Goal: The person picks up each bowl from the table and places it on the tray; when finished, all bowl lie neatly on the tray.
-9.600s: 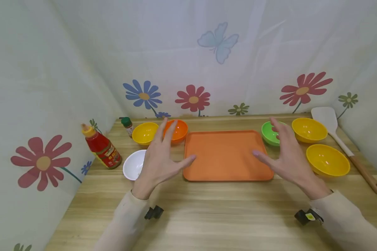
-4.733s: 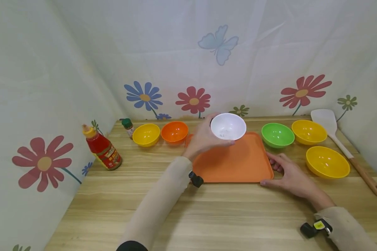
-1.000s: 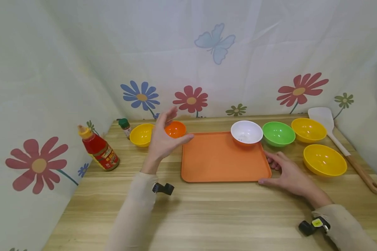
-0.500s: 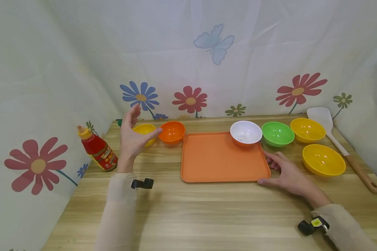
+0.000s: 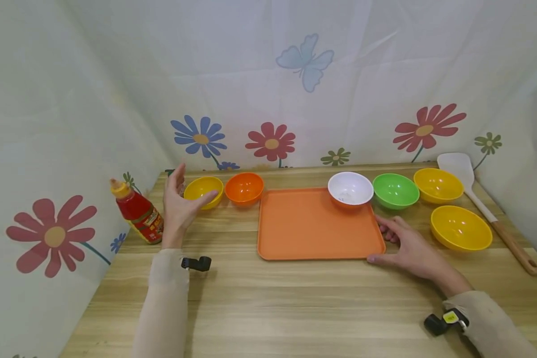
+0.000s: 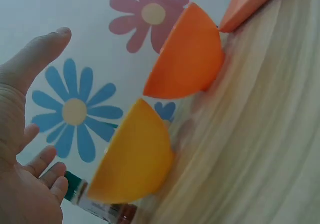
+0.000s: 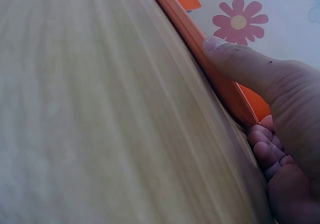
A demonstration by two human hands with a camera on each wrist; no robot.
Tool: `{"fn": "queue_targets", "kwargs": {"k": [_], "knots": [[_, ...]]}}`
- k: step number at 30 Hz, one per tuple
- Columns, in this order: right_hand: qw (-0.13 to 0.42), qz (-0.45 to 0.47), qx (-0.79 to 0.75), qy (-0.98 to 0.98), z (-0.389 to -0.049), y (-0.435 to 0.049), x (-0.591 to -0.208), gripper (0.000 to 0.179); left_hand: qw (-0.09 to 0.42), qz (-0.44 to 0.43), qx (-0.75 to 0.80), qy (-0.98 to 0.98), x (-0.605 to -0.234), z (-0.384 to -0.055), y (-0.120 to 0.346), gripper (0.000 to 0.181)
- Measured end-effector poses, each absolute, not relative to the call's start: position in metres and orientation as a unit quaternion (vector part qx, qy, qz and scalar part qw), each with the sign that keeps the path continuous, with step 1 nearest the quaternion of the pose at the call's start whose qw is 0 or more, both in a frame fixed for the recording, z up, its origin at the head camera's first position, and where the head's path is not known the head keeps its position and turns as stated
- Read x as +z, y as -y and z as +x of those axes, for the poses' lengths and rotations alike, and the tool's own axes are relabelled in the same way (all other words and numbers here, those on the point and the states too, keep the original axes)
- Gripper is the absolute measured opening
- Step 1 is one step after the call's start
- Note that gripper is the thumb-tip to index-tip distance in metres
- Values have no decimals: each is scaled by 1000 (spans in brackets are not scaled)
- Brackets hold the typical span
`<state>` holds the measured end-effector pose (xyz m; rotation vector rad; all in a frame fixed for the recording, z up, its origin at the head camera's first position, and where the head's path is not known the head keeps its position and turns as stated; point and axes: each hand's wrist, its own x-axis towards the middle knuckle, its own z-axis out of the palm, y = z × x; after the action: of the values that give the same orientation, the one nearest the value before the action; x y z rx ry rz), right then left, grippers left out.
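Note:
My left hand point(image 5: 179, 209) hovers just left of and in front of a small yellow bowl point(image 5: 204, 191), thumb and fingers spread with nothing between them. The left wrist view shows that yellow bowl point(image 6: 135, 159) beyond the fingers, apart from them. Behind the fingers stands a green-capped seasoning bottle point(image 6: 75, 186), mostly hidden in the head view. My right hand point(image 5: 411, 251) grips the front right corner of an orange tray point(image 5: 317, 228), its thumb on the front edge and curled fingers at the right side. A white bowl point(image 5: 350, 190) sits in the tray's back right corner.
An orange bowl point(image 5: 244, 189) stands between the small yellow bowl and the tray. A red sauce bottle point(image 5: 138, 211) is at the left. Right of the tray are a green bowl point(image 5: 396, 191), two yellow bowls point(image 5: 461, 228) and a spatula point(image 5: 514, 243) with a wooden handle.
The white bowl was carried by my left hand from the left onto the tray and let go. That hand then moved left to the small yellow bowl. My right hand came to the tray corner.

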<state>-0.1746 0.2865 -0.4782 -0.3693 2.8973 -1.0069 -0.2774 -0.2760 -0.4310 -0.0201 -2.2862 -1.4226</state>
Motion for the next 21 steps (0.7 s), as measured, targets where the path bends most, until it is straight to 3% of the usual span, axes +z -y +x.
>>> {"fn": "queue_targets", "kwargs": {"k": [21], "knots": [[23, -126, -324, -937, -176, -288, -479, 116, 175, 56, -509, 841, -475, -286, 288, 117]]}}
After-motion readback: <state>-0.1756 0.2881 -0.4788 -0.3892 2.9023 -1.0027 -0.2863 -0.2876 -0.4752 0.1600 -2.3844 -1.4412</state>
